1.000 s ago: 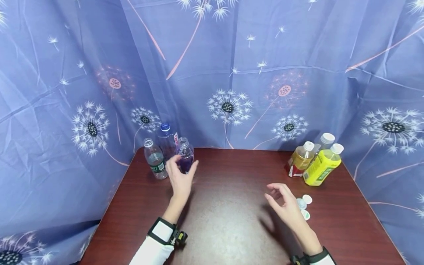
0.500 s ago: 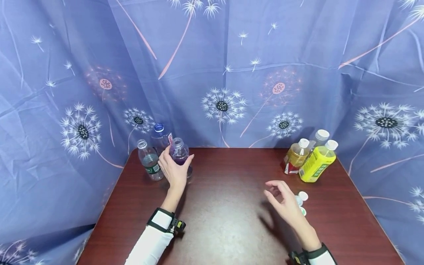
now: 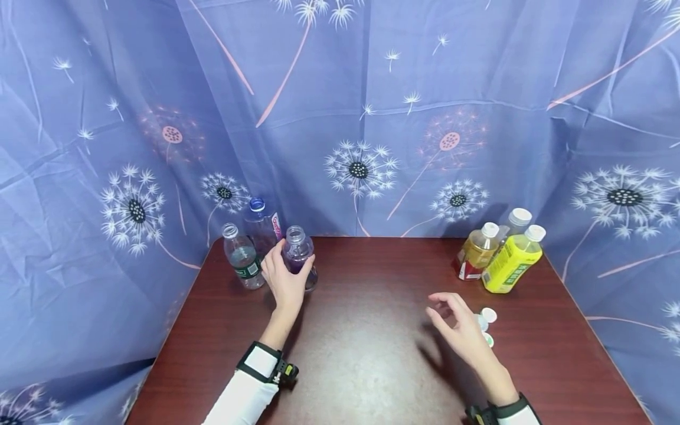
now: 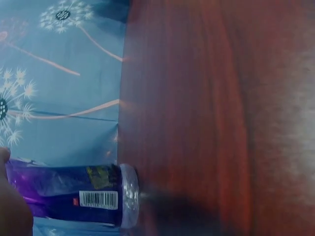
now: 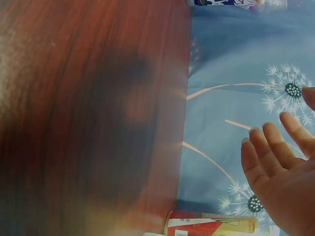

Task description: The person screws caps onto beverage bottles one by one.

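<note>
My left hand [image 3: 287, 280] grips a clear, uncapped bottle with a purple label [image 3: 298, 251], thumb on its right side and fingers on its left. In the left wrist view, the barcode and clear base of this purple-labelled bottle [image 4: 98, 196] show, and part of the hand [image 4: 12, 211] is at the edge. Whether the base touches the table is hard to tell. Over the table at right, my right hand [image 3: 461, 332] is held with loosely bent fingers and nothing in them. Several bottle caps [image 3: 489, 315] lie just beside it, partly hidden.
Left of the gripped bottle stand an uncapped bottle with a green label [image 3: 245, 260] and a blue-tinted one [image 3: 260, 227]. At the back right are a yellow-labelled bottle [image 3: 512, 262], an amber bottle [image 3: 476, 254] and a clear one [image 3: 517, 218], all white-capped. A curtain [image 3: 372, 118] hangs behind the table [image 3: 361, 342].
My left hand has closed round the purple-labelled bottle and shifted it slightly to the right, away from its neighbours. The right hand has kept nearly the same place and pose.
</note>
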`<state>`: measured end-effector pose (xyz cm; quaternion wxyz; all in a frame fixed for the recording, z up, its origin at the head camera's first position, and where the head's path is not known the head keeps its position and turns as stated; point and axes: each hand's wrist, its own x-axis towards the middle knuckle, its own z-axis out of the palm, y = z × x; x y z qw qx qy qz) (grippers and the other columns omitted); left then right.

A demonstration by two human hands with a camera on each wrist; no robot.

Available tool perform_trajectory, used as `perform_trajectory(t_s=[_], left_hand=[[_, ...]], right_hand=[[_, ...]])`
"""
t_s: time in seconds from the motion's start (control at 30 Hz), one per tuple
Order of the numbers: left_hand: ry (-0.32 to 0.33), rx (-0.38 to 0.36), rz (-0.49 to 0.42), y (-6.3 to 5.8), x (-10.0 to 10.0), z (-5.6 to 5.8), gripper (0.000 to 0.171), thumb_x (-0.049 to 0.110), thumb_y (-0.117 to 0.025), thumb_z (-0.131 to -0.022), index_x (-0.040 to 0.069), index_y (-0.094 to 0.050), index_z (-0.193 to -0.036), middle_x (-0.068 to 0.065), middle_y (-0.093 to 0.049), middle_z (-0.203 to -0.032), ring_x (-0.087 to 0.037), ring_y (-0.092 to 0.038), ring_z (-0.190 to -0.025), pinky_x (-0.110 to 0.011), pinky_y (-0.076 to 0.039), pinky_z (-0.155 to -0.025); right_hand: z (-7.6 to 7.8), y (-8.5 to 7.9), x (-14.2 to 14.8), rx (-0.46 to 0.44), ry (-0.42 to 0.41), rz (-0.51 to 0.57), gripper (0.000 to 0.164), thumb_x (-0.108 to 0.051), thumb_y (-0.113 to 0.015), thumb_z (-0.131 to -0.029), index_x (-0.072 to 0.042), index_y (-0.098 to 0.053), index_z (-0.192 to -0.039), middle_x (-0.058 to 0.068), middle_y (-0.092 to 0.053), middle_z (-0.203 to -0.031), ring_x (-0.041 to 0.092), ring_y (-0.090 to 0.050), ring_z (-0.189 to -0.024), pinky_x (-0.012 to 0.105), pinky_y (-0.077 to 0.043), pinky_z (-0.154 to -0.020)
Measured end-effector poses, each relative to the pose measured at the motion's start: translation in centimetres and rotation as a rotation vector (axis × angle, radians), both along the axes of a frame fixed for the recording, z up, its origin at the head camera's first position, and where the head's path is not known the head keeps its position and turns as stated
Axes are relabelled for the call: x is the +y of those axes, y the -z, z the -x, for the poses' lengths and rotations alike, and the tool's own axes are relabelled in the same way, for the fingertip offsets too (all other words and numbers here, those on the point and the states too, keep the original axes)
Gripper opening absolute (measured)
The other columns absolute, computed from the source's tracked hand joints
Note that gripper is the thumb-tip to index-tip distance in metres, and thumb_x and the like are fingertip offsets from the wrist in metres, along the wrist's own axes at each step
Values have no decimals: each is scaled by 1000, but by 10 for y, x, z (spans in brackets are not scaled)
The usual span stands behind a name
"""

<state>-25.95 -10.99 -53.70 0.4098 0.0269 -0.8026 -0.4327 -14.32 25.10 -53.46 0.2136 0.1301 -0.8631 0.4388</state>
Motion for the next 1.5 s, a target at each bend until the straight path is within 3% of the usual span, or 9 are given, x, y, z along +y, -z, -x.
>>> perform_trajectory(t_s=[0.13, 0.33, 0.47, 0.63, 0.8, 1.03, 1.3, 1.5], left_hand=[[78, 7, 29, 1, 6, -7, 77, 32, -93, -77, 9, -56, -141, -17, -57, -132, -39, -47, -125, -55, -36, -104], [188, -17, 47, 1, 15, -18, 78, 31, -92, -78, 6, -54, -141, -17, -56, -133, -36, -51, -125, -53, -43, -106], [274, -41, 13, 3, 21, -24, 77, 28, -91, -80, 7, -52, -143, -16, -56, -135, -33, -54, -127, -51, -46, -111], [384, -73, -57, 6, 29, -29, 77, 23, -90, -83, 13, -48, -146, -16, -61, -136, -32, -64, -122, -52, -54, -103], [480, -94, -81, 9, 38, -35, 80, 17, -90, -82, 13, -45, -148, -18, -59, -138, -34, -64, -124, -46, -57, -102], [564, -119, -104, 7, 49, -42, 81, 15, -90, -82, 14, -44, -149, -17, -58, -142, -33, -64, -126, -40, -57, -102], [644, -142, -112, 10, 65, -51, 81, 19, -89, -85, 20, -44, -152, -16, -62, -140, -31, -65, -123, -43, -59, -99], [670, -145, -67, 15, 75, -58, 84, 19, -90, -83, 18, -43, -152, -16, -63, -136, -29, -68, -116, -41, -61, -95]], right_hand=[[0, 1, 0, -26, -26, 3, 31, 4, -78, -88, -2, -68, -118, 11, -65, -102, 8, -60, -88, 27, -57, -69], [0, 5, -2, -16, -59, -36, 28, 4, -76, -89, -2, -68, -115, 8, -66, -104, 16, -63, -89, 28, -59, -71], [0, 8, -4, 9, -71, -51, 27, 5, -76, -89, -2, -68, -113, 6, -66, -105, 22, -65, -88, 31, -61, -70], [-1, 8, -5, -17, -66, -63, 26, 3, -76, -90, -3, -69, -113, 3, -67, -106, 21, -65, -89, 33, -61, -69], [-3, 8, -5, -41, -71, -74, 24, 2, -75, -91, -2, -69, -113, 5, -67, -106, 23, -66, -89, 35, -61, -70], [-3, 9, -4, -38, -70, -90, 23, 3, -75, -90, -1, -69, -112, 7, -68, -105, 7, -62, -90, 36, -61, -71], [-4, 10, -2, -39, -68, -93, 22, 4, -75, -91, -1, -69, -112, 3, -67, -104, 6, -62, -90, 36, -61, -70], [-7, 11, -1, -55, -64, -97, 20, 3, -74, -91, -2, -70, -110, 1, -68, -104, 3, -62, -91, 35, -62, -71]])
